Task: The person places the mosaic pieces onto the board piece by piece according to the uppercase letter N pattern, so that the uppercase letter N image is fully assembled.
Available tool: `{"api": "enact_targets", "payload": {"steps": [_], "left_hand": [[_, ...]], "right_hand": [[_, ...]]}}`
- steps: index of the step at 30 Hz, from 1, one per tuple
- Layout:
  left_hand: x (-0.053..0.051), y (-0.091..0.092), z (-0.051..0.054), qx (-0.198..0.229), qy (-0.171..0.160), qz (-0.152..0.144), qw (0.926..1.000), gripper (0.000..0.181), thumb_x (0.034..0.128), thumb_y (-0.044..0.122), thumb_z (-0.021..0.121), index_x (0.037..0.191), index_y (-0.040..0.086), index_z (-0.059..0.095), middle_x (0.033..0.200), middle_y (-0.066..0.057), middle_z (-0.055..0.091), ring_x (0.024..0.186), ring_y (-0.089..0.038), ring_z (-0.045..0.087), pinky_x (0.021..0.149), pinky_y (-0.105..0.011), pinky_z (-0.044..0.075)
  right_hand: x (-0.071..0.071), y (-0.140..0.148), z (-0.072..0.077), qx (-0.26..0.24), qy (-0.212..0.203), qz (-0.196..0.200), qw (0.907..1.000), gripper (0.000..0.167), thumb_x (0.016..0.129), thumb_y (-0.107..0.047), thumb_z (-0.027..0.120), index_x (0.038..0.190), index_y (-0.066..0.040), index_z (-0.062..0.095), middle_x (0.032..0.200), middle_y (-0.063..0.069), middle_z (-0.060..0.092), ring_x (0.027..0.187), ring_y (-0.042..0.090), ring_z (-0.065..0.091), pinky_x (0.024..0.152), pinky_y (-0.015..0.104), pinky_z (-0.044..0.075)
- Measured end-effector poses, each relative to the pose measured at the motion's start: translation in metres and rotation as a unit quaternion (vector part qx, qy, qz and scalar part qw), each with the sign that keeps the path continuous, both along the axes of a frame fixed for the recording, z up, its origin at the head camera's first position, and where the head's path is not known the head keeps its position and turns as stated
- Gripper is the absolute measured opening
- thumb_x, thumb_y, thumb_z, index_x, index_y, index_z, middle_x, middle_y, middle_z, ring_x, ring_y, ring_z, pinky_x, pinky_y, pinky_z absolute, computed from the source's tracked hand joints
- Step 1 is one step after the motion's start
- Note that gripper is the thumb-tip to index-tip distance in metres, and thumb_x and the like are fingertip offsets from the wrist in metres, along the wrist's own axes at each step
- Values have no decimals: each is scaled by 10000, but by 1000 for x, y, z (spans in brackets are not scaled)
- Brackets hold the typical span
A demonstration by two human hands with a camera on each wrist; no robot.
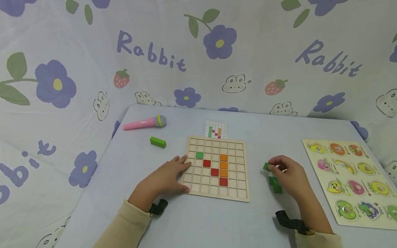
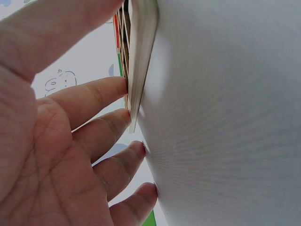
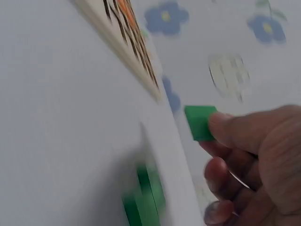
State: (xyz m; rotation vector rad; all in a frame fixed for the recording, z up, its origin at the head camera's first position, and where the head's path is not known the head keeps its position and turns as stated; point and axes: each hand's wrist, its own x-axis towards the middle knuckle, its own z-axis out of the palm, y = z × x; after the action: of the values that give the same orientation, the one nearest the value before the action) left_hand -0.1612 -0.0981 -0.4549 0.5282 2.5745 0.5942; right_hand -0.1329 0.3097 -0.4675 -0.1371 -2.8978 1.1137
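Observation:
A wooden grid board (image 1: 192, 187) lies mid-table, with one green, several orange and several red squares in its cells. My left hand (image 1: 164, 177) rests at its left edge, fingers spread and touching the rim; the left wrist view shows the fingertips (image 2: 123, 85) against the board's side (image 2: 143, 52). Right of the board, my right hand (image 1: 289, 175) pinches a green block (image 1: 266, 166) between thumb and fingers. In the right wrist view that block (image 3: 200, 122) is held above the table, with more green blocks (image 3: 143, 202) lying below it.
A small pattern card (image 1: 216, 129) touches the board's far edge. Toward the back left lie a pink microphone (image 1: 142, 123) and a long green block (image 1: 158, 142). A fruit puzzle board (image 1: 333, 172) occupies the right side. Loose green blocks (image 1: 276, 186) sit near my right hand.

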Motion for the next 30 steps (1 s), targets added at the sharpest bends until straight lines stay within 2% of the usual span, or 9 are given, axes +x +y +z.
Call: {"api": "enact_targets", "payload": {"steps": [2, 6, 11, 16, 23, 30], "left_hand": [[0, -1, 0, -13, 10, 3, 10000, 955, 883, 360, 928, 1683, 161, 445, 1822, -53, 258, 1707, -336, 172, 1380, -571, 207], [-1, -3, 0, -38, 34, 19, 10000, 954, 883, 357, 929, 1683, 163, 446, 1823, -47, 252, 1707, -335, 171, 1382, -567, 200], [-2, -2, -2, -13, -10, 2, 10000, 946, 889, 357, 924, 1683, 167, 447, 1826, -44, 244, 1709, -328, 163, 1385, -565, 193], [-3, -1, -5, -19, 29, -43, 10000, 935, 890, 370, 923, 1678, 171, 459, 1824, -39, 251, 1708, -323, 174, 1383, -562, 203], [-3, -2, -5, 58, 90, -97, 9999, 931, 886, 372, 924, 1670, 161, 470, 1817, -55, 268, 1701, -344, 189, 1374, -586, 213], [-2, -3, -4, 112, 103, -77, 9999, 926, 880, 362, 932, 1662, 154, 483, 1814, -56, 276, 1701, -345, 192, 1374, -586, 213]], "right_hand": [[-5, -21, 4, -117, 109, 92, 9998, 149, 1069, -181, 710, 1196, -109, 742, 1120, 107, 742, 939, 254, 604, 646, 260, 512], [-18, -68, 7, -324, 150, 530, 9980, 92, 1048, -152, 738, 1136, -129, 755, 1082, 71, 750, 926, 250, 608, 647, 280, 518], [-34, -121, 5, -596, 57, 1012, 9931, 64, 1047, -164, 749, 1110, -164, 761, 1032, 13, 748, 871, 215, 594, 692, 307, 507], [-48, -159, 1, -740, -18, 1224, 9897, 64, 1041, -183, 759, 1103, -167, 762, 1011, -7, 747, 808, 186, 592, 666, 307, 510], [-62, -189, -11, -519, -56, 1242, 9909, 38, 1035, -179, 766, 1072, -181, 758, 973, -41, 745, 787, 159, 611, 685, 305, 519], [-63, -196, -11, -296, 29, 1343, 9905, 29, 1024, -169, 777, 1045, -169, 757, 966, -46, 747, 814, 153, 631, 745, 335, 549]]}}
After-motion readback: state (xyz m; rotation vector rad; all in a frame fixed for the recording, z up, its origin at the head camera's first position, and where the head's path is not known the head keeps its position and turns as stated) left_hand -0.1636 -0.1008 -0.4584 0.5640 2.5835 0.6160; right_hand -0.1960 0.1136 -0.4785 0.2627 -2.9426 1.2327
